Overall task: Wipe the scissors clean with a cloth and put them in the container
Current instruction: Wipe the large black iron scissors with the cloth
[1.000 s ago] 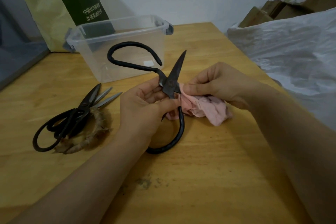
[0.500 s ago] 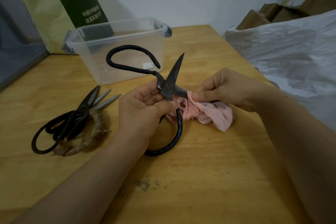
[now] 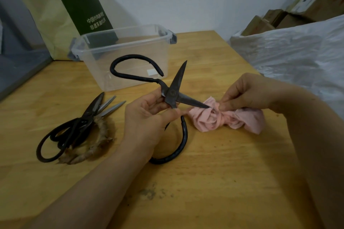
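My left hand (image 3: 149, 117) grips large black iron scissors (image 3: 172, 95) near the pivot, blades spread wide above the table. One blade points up, the other points right with its tip at the pink cloth (image 3: 223, 117). My right hand (image 3: 247, 93) pinches the bunched cloth just past that blade tip. A clear plastic container (image 3: 126, 57) with grey latches stands behind the scissors, nothing visible inside it.
More scissors (image 3: 78, 122) lie in a pile at the left of the wooden table (image 3: 214, 182), over a frayed loop of rope (image 3: 93, 147). A green and yellow bag (image 3: 74, 11) leans on the wall. A white plastic sack (image 3: 297, 57) and cardboard boxes (image 3: 297, 11) stand at the right.
My right hand slid the cloth rightwards along the lower blade, from near the pivot out to the tip, baring the blade. My left hand kept its hold on the scissors.
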The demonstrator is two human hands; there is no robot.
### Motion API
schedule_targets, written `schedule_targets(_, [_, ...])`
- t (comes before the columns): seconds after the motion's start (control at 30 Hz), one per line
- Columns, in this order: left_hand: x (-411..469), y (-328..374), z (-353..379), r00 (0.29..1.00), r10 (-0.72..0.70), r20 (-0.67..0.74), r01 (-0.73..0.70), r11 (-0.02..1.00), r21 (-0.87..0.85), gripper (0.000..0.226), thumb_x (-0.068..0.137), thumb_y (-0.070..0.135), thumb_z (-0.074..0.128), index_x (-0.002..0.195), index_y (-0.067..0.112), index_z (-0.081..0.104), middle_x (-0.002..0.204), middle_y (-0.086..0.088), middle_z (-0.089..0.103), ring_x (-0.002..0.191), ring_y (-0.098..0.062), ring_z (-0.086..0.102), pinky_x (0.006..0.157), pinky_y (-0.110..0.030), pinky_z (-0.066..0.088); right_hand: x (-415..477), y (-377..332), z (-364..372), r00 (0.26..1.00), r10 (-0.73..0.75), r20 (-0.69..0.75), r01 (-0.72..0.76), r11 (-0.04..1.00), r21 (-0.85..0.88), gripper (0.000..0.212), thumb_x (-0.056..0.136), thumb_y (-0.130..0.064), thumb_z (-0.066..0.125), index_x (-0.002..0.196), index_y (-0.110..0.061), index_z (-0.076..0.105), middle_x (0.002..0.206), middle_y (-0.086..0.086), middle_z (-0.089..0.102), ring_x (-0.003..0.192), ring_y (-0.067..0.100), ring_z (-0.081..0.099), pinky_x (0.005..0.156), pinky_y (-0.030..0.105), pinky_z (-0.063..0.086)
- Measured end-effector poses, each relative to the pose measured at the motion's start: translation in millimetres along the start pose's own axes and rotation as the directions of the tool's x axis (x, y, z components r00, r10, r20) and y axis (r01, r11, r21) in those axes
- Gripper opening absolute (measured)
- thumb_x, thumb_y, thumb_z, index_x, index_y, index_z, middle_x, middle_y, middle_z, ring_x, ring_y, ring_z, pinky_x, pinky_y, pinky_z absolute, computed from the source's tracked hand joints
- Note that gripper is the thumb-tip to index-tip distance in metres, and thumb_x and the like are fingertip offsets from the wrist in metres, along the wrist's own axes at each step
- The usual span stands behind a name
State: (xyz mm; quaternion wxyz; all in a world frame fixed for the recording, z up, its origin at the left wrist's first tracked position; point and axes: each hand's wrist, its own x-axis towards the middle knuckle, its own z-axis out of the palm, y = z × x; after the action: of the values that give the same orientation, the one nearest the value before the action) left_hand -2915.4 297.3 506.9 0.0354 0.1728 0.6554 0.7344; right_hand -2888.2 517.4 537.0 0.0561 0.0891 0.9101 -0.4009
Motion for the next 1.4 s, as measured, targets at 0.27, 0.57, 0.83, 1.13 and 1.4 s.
schedule_targets(0.27, [1.4, -2.8, -0.1, 1.000, 0.004, -0.008, -0.003, 0.999, 0.049, 0.048, 0.068, -0.016, 0.070, 0.106, 0.012, 0.067, 0.093, -0.001, 0.074, 0.082, -0.011, 0.069, 0.078, -0.023, 0.057, 6.2, -17.9, 10.6, 0.966, -0.057, -0.254, 0.210, 0.749, 0.629, 0.006, 0.081, -0.009, 0.063, 0.079, -0.007, 0.069, 0.066, 0.006, 0.064, 0.059, 0.015, 0.058, 0.054, 0.020, 0.052])
schedule_targets(0.57, [0.2, -3.7, 0.0, 0.996, 0.075, 0.039, -0.077, 0.995, 0.069, 0.049, 0.068, -0.017, 0.070, 0.109, 0.010, 0.066, 0.095, 0.000, 0.074, 0.082, -0.011, 0.070, 0.076, -0.023, 0.056, 11.0, -32.4, 43.4, 0.994, -0.090, -0.057, 0.102, 0.656, 0.748, 0.027, 0.058, -0.011, 0.073, 0.080, 0.002, 0.066, 0.075, 0.016, 0.069, 0.066, 0.023, 0.066, 0.065, 0.032, 0.058])
schedule_targets(0.83, [-0.1, -3.0, 1.2, 0.994, 0.092, 0.056, -0.096, 0.993, 0.065, 0.050, 0.068, -0.016, 0.070, 0.097, 0.024, 0.067, 0.093, 0.005, 0.075, 0.081, -0.010, 0.069, 0.079, -0.025, 0.057, 9.2, -39.0, 49.2, 0.984, -0.121, -0.132, 0.178, 0.699, 0.692, 0.023, 0.045, -0.003, 0.078, 0.064, -0.004, 0.064, 0.062, 0.009, 0.070, 0.059, 0.018, 0.069, 0.056, 0.025, 0.056])
schedule_targets(1.13, [0.0, -2.7, 0.5, 0.994, 0.090, 0.061, -0.092, 0.995, 0.033, 0.046, 0.066, -0.015, 0.071, 0.100, 0.016, 0.067, 0.094, 0.003, 0.074, 0.083, -0.010, 0.070, 0.072, -0.019, 0.055, 14.3, -40.3, 53.0, 0.973, 0.035, -0.228, 0.169, 0.563, 0.809, 0.020, 0.057, 0.001, 0.079, 0.066, -0.005, 0.062, 0.065, 0.011, 0.069, 0.060, 0.021, 0.069, 0.052, 0.028, 0.056])
schedule_targets(1.4, [-0.1, -3.4, 1.6, 0.995, 0.092, 0.049, -0.093, 0.995, 0.023, 0.048, 0.066, -0.016, 0.071, 0.100, 0.018, 0.066, 0.088, 0.011, 0.074, 0.077, -0.003, 0.069, 0.069, -0.014, 0.053, 6.2, -41.3, 45.5, 1.000, 0.014, -0.010, 0.002, 0.458, 0.889, 0.034, 0.057, -0.028, 0.074, 0.078, -0.002, 0.065, 0.073, 0.011, 0.071, 0.063, 0.019, 0.069, 0.055, 0.029, 0.057])
